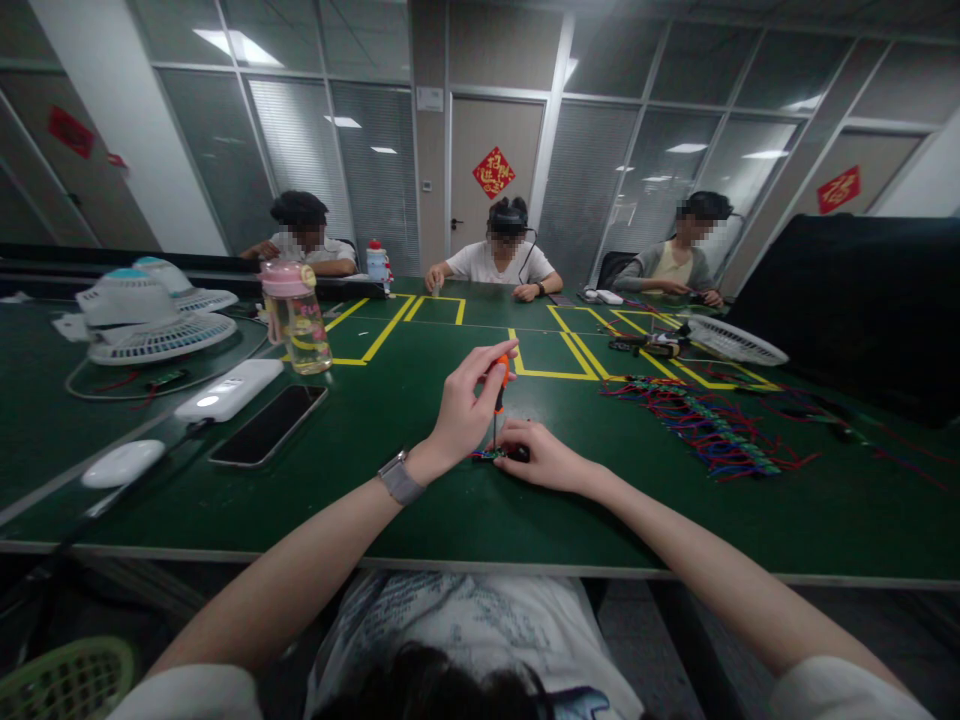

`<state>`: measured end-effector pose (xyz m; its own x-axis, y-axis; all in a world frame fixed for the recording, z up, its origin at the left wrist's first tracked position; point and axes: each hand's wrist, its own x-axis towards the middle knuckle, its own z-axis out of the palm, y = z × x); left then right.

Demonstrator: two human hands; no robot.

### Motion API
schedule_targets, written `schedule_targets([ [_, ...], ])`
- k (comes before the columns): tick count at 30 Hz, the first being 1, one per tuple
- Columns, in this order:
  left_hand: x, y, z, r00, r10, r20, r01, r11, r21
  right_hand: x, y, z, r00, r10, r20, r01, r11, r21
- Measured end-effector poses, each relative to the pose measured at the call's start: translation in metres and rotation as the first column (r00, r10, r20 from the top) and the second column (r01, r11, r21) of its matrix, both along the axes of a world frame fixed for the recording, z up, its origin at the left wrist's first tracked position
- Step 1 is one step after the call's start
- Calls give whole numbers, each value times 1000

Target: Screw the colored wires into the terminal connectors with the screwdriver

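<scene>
My left hand (466,405) is closed around an orange-handled screwdriver (500,385), held upright with its tip down on a small circuit board (489,455). My right hand (540,455) lies on the green table (465,510) with its fingers pinched on that board, steadying it. A watch sits on my left wrist. Both hands work close together near the middle of the table, a little back from the front edge.
A pile of red and blue wired boards (701,425) lies to the right. A phone (268,424), a white power bank (229,390), a pink-capped bottle (295,316) and small fans (150,320) stand at left. Three people sit at the far side.
</scene>
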<state>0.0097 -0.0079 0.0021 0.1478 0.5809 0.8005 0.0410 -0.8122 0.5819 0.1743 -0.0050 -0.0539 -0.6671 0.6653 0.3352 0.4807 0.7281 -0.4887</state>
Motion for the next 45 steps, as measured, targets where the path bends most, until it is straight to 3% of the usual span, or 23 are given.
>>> schedule_targets([
  [8,-2,1,0,986,161,-49,-156,984,87,0,1,-1,1000,11,15,-12,1000,27],
  [16,-1,1,-4,1000,16,-7,-16,1000,-8,0,0,1,1000,5,19,-5,1000,2],
  [25,-2,0,-1,972,236,-16,-232,963,136,0,0,1,1000,1,8,-1,1000,6],
  [35,-3,4,-3,994,106,25,-106,994,-4,1,0,1,1000,0,5,0,1000,3],
  [41,-2,3,-1,977,210,15,-211,972,101,1,1,0,1000,-11,6,11,1000,3],
  [45,-4,1,-1,972,234,-10,-233,968,90,1,1,0,1000,-10,1,10,1000,6],
])
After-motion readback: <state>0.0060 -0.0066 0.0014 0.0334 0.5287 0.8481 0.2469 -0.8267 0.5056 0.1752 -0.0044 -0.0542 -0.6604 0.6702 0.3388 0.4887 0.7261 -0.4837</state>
